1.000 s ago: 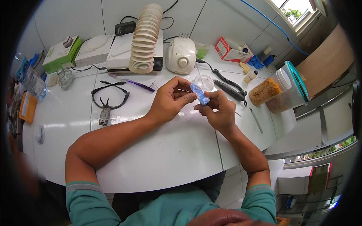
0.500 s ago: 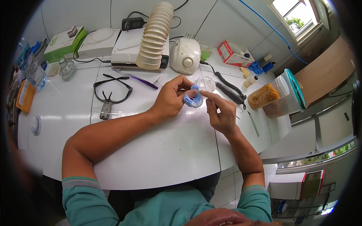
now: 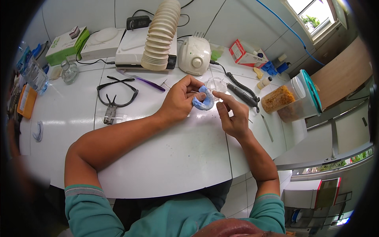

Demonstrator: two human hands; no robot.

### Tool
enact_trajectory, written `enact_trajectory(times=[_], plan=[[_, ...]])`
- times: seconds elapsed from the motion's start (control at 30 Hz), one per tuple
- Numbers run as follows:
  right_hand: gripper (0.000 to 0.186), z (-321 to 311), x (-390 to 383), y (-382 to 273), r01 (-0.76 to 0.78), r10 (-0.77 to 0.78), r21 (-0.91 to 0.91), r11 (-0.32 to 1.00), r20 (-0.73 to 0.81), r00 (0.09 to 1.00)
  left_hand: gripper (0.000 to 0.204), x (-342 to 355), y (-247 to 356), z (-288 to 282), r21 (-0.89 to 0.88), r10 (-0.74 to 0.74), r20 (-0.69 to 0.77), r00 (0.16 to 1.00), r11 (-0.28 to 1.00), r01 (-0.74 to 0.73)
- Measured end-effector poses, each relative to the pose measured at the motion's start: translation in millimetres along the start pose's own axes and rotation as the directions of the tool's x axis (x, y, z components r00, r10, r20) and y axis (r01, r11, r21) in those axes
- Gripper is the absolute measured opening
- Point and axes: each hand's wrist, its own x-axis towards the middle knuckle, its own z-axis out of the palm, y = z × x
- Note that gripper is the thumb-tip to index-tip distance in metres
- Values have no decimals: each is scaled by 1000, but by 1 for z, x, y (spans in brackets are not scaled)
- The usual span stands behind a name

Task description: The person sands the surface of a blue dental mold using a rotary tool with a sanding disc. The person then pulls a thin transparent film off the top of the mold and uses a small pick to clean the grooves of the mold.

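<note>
My left hand pinches a blue horseshoe-shaped dental model between thumb and fingers, above the white table. Part of the model is covered by the thumb. On its right side, my right hand points at the model with the index finger stretched out. The thumb is apart from that finger, the other fingers are curled, and I see nothing held in them. The index fingertip is close to the model's right edge; whether it touches is hard to tell. Just behind the model, a clear plastic piece lies on the table.
A ribbed suction hose rises over a white box unit. Beside it stands a white control unit, corded to a dark handpiece. Black safety glasses lie left; a metal instrument and teal-lidded container are right.
My right hand has shifted slightly right, its index fingertip drawing back a little from the model. The model, still in my left hand, is tilted slightly differently.
</note>
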Motion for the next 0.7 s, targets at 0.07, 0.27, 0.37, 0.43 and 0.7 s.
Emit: enact_trajectory(times=[0.07, 0.27, 0.37, 0.43, 0.7], plan=[[33, -1, -1, 0, 7, -7, -5, 1000, -28, 1000, 27, 0, 2, 2, -6, 9, 6, 1000, 1000, -9], [20, 2, -3, 1, -295, 315, 235, 926, -50, 948, 34, -2, 8, 2, 109, -53, 33, 998, 993, 49], [20, 7, -7, 9, -337, 360, 364, 868, 5, 933, 32, -2, 5, 3, 114, -31, 48, 998, 993, 25], [22, 7, -8, 9, -373, 382, 378, 847, 55, 923, 31, -1, 3, 2, 88, -2, 6, 1000, 996, 2], [35, 1, -4, 5, -478, 402, 519, 708, 259, 878, 28, 0, -1, 1, 180, 70, -55, 996, 982, -59]])
